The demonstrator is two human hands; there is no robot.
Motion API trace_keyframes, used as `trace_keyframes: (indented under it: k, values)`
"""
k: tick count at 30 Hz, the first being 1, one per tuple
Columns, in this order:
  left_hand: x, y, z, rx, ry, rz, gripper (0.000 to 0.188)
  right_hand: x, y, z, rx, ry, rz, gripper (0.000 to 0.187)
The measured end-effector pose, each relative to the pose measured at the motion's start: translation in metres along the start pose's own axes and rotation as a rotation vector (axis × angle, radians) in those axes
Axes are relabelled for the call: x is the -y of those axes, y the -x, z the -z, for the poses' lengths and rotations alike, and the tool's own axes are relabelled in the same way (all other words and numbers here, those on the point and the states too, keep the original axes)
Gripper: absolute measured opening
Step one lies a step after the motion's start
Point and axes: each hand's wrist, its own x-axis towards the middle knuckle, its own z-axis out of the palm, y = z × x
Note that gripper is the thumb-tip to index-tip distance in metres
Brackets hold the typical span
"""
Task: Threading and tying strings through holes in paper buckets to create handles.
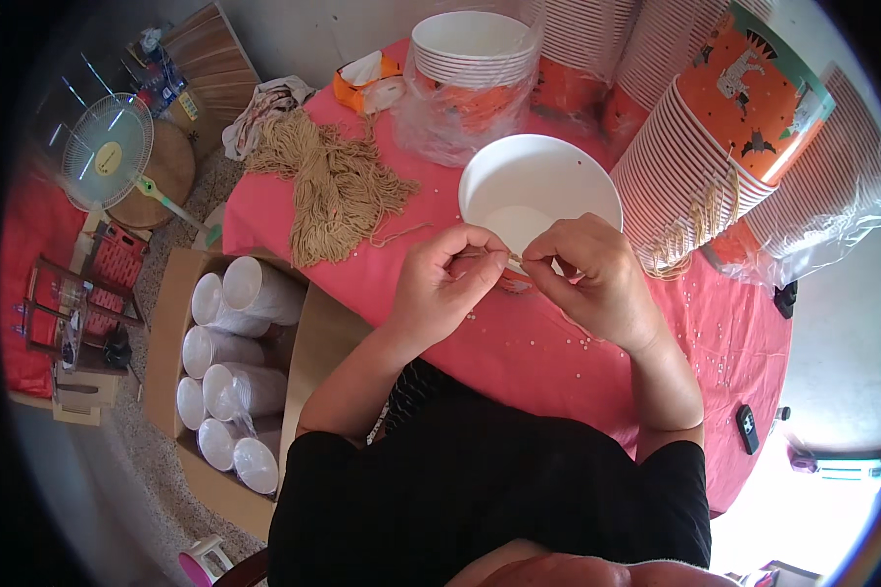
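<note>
A white paper bucket (pixel 531 181) with an orange printed outside sits on the table in front of me, its open top facing up. My left hand (pixel 452 279) is closed in a pinch at the bucket's near rim. My right hand (pixel 589 279) pinches just beside it, the fingertips nearly meeting. Between them shows a short bit of tan cord; the fingers hide most of it. A loose heap of tan cords (pixel 338 186) lies to the left of the bucket. Nested orange buckets (pixel 700 166) lean at the right, with tan cord loops hanging along their rims.
A pink cloth covers the table (pixel 548 382), with small pale bits scattered over it. Plastic-wrapped buckets (pixel 470 68) stand at the back. At the right edge lies a black remote-like device (pixel 747 428). A cardboard box (pixel 181 269) with wrapped white cup stacks is at my left.
</note>
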Motion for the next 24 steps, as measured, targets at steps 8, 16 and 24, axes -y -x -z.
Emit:
trace_keyframes:
  k: [8, 16, 24]
  values:
    - [-0.003, 0.0, -0.002, 0.002, -0.022, -0.044, 0.01, 0.002, -0.001, -0.004, -0.029, 0.007, 0.014, 0.015]
    - [-0.007, -0.001, -0.003, 0.02, -0.005, -0.039, 0.01, -0.001, 0.0, -0.003, -0.031, 0.053, 0.05, 0.016]
    - [-0.009, -0.001, -0.003, 0.027, -0.004, -0.049, 0.009, 0.001, -0.001, -0.007, -0.07, 0.095, 0.073, 0.017]
